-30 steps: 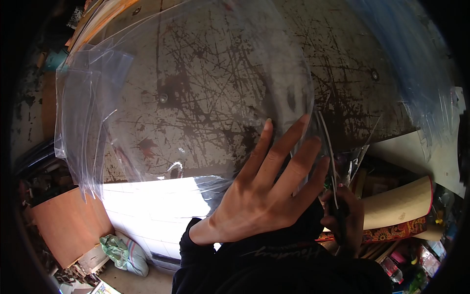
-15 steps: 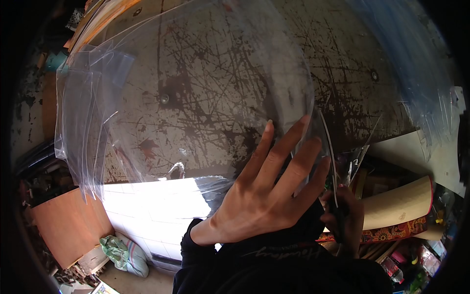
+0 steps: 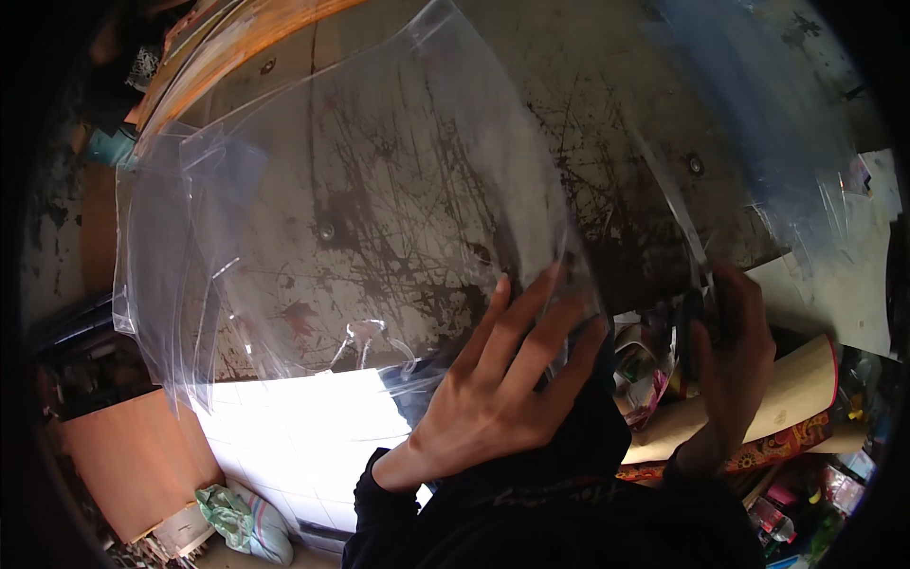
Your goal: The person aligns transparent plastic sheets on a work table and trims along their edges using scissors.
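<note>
My left hand (image 3: pixel 498 379) lies palm down on a clear plastic sheet (image 3: pixel 427 123), near its right edge, with the fingers spread. The sheet covers much of the scratched table (image 3: pixel 607 161), and its left side has folds and several overlapping layers. To the right, clear of the sheet's edge, my right hand (image 3: pixel 737 356) is closed around the dark handle of what looks like a pair of scissors (image 3: pixel 675 201). Their long, thin blade points away from me and is blurred. Part of the handle is hidden by my fingers.
Bluish clear plastic (image 3: pixel 758 104) lies at the back right. Near my right arm are a cream roll (image 3: pixel 787 394) and a patterned roll (image 3: pixel 782 446). An orange-brown board (image 3: pixel 142 460) and a pale sack (image 3: pixel 265 526) are at lower left.
My right hand has moved right and a little away from me with the scissors, away from the sheet's edge. My left hand has shifted slightly left and nearer, and the sheet's far corner now shows.
</note>
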The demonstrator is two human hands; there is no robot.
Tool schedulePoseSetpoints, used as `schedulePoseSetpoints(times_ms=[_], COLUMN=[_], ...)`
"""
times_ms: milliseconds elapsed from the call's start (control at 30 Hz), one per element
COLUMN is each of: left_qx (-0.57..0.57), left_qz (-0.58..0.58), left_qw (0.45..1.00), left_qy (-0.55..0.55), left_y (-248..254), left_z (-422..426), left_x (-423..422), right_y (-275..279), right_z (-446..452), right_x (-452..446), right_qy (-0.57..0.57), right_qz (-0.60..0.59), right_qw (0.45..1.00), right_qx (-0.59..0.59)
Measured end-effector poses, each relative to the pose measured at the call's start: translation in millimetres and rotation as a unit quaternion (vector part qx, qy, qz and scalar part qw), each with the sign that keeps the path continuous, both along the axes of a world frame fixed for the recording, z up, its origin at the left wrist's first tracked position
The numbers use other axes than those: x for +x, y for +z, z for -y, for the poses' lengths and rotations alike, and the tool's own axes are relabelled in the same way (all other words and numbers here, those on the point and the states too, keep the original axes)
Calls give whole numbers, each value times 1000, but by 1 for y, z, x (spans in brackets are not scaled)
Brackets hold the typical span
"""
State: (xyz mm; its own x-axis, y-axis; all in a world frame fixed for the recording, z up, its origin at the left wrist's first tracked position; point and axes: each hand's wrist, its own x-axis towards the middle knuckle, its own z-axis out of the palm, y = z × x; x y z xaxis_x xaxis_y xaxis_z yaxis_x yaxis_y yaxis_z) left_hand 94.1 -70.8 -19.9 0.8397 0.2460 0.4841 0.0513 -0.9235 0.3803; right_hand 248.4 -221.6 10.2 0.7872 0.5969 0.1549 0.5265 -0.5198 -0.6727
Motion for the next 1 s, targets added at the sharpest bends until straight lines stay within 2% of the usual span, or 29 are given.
schedulePoseSetpoints(times_ms=[33, 100, 167, 333, 400, 433, 500, 533, 600, 733, 833, 933, 1000], left_qx=[5, -7, -17, -24, -21, -22, -3, -5, -1, 11, 24, 7, 19], left_qz=[3, 6, 6, 20, 34, 35, 35, 35, 39, 78, 103, 94, 97], left_qw=[1000, 1000, 1000, 999, 999, 999, 999, 999, 998, 996, 993, 995, 995], left_qy=[-1, 14, 19, 31, 23, 24, 24, 23, 40, 43, 48, 38, 31], left_y=[-1, -4, -5, -9, -12, -12, -13, -13, -12, -23, -25, -23, -26], left_z=[0, 2, 3, 3, 2, 1, 1, 1, 2, 3, 4, 2, 1], left_x=[0, -1, -2, -1, -1, -1, -1, -1, -1, 0, 0, -2, -2], right_y=[2, 4, 3, -2, -2, 1, 8, 8, 8, -2, 0, 2, 2], right_z=[-9, -29, -43, -58, -58, -59, -62, -66, -73, -86, -87, -86, -88], right_x=[4, 10, 16, 17, 16, 13, 5, 1, -9, -9, -2, 4, 7], right_qy=[23, 27, 44, 33, 39, 39, 107, 106, 218, 195, 210, 241, 311], right_qz=[107, 117, 215, 219, 335, 336, 213, 213, 64, 94, 67, 78, 121], right_qw=[993, 992, 971, 966, 928, 927, 970, 970, 973, 976, 975, 967, 942], right_qx=[-52, -49, -96, -134, -159, -160, -53, -55, -42, -38, -27, -37, -46])
